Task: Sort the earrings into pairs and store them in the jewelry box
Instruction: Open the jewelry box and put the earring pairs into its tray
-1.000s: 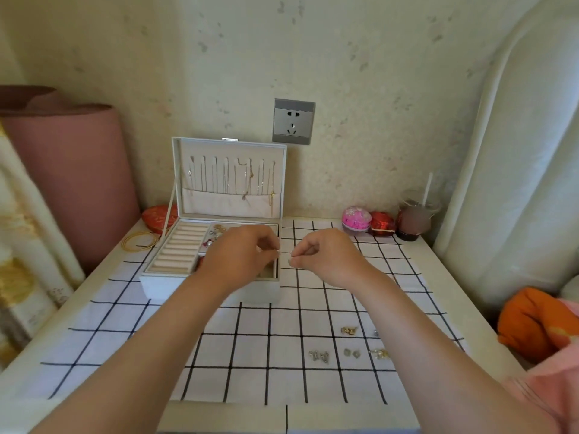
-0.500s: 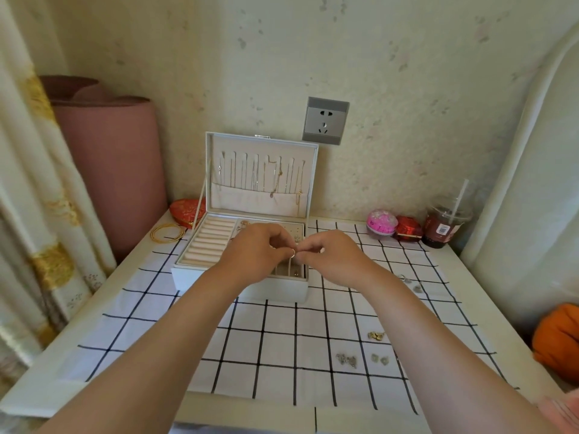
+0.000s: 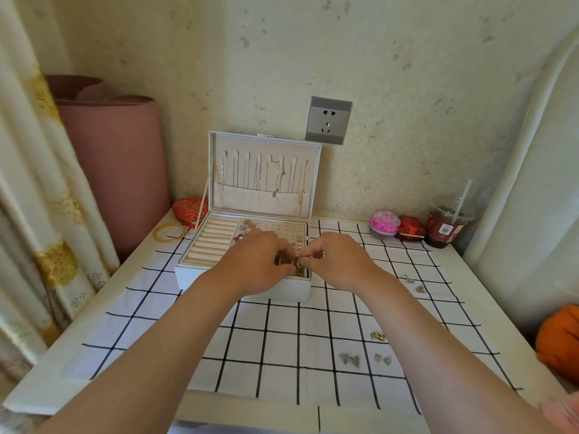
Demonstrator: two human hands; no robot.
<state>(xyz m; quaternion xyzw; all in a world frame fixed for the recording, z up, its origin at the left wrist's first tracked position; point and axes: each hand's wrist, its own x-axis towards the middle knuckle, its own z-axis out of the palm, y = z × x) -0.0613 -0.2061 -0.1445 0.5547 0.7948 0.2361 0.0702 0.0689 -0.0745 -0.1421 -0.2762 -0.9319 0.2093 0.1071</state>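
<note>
Surface: a pale table (image 3: 103, 311) against a speckled wall, spread with a white cloth (image 3: 266, 339) ruled in black squares.
Box: the white jewelry box (image 3: 244, 288) stands at the back of the cloth, its lid (image 3: 266, 203) upright with chains hanging inside. Ring rolls fill the left of the tray and a perforated panel the right, with a few studs in it.
Left: the left hand (image 3: 260, 264) hovers over the box's front right corner, fingers curled, tips meeting those of the other hand.
Right: the right hand (image 3: 340, 261) is curled too — both hands' fingertips pinch a small hoop earring (image 3: 299, 264) just above the tray.
Loose earrings: a gold pair (image 3: 378, 336), a silver pair (image 3: 350, 359) and a paler pair (image 3: 383, 359) lie close together at the cloth's right front. Two more pieces (image 3: 407, 279) lie further back, right of the box.
Around: wall socket (image 3: 328, 119) above the lid. Pink roll (image 3: 116, 170), red heart box (image 3: 189, 211) and gold bangles (image 3: 170, 232) are to the left — a drink cup (image 3: 446, 227) stands at back right.
</note>
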